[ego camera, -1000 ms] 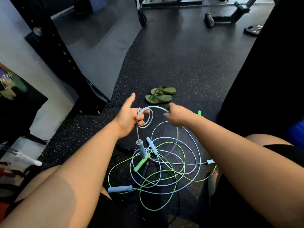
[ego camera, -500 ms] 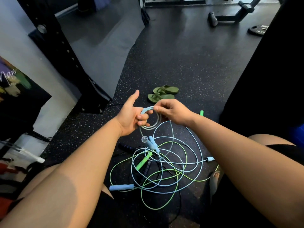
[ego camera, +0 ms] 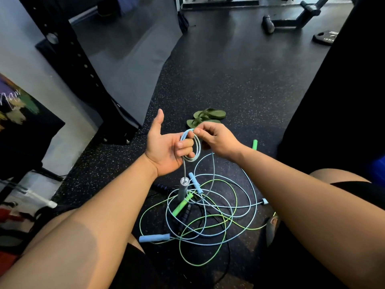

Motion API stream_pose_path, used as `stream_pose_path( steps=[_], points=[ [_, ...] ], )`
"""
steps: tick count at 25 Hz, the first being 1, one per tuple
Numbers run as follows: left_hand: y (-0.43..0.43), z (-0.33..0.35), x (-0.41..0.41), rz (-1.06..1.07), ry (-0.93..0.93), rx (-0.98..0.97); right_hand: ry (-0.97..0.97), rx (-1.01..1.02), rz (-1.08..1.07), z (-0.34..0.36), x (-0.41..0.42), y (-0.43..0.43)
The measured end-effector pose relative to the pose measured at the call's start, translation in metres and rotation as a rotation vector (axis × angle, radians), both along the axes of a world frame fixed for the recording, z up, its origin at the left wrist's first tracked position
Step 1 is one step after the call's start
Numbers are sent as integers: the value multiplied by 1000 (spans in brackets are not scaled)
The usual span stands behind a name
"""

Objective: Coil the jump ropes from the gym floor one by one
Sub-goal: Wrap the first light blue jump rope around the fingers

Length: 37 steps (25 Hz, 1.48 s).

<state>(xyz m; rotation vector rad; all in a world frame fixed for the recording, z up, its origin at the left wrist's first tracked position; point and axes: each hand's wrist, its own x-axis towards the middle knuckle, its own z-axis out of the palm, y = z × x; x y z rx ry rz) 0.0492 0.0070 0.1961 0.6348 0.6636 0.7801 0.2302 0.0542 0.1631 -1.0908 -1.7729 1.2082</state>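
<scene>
left hand (ego camera: 166,148): grip curled round small blue jump rope coil (ego camera: 192,146), thumb up | right hand (ego camera: 216,140): pinching coil top at 12 o'clock | handle (ego camera: 183,189) dangles | tangled ropes (ego camera: 206,215) on floor (ego camera: 239,80) at 6 o'clock

Sandals (ego camera: 205,118) behind ropes (ego camera: 204,213) (floor (ego camera: 239,80))

The room was dim, soft light glancing off the grey floor (ego camera: 129,49) upper left; the right side sank into black, and wide-angle distortion bent the edges.
</scene>
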Motion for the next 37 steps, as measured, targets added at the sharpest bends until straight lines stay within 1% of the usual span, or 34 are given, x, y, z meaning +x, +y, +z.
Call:
stream_pose_path(
  steps=[2,4,6,9,10,12,15,17,20,22,23,26,28,31,34,35,37],
  points=[
    [-2,3,2,-77,21,26,-21,36,22,2,0,-1],
    [-3,6,5,-95,28,41,-40,36,44,-1,-2,-3],
    [0,6,7,-25,75,27,-54,31,20,-5,-2,-1],
    [5,4,10,76,267,15,-176,145,-64,-6,5,6],
    [5,4,10,91,292,14,-208,171,-83,-5,7,8],
    [5,6,9,76,266,18,-247,168,-108,-5,10,9],
    [3,11,8,-20,211,46,-320,143,-146,-5,12,8],
    [3,10,9,-10,206,51,-400,146,-159,-5,12,8],
    [5,4,9,90,229,51,-512,136,-175,-5,8,6],
    [5,3,11,165,186,57,-560,119,-184,-6,6,6],
    [6,4,10,214,135,58,-574,103,-167,-7,5,5],
    [12,8,-2,413,-67,49,-632,32,19,-18,1,-4],
    [17,9,-13,534,-88,67,-659,-42,170,-23,-1,-16],
    [19,10,-18,620,-4,102,-709,-47,292,-19,-8,-25],
    [20,11,-16,680,55,88,-840,130,395,-6,-17,-31],
    [22,9,-16,680,122,76,-861,205,410,-1,-19,-33],
    [27,0,-15,619,383,87,-846,368,391,8,-20,-37]
  ],
)
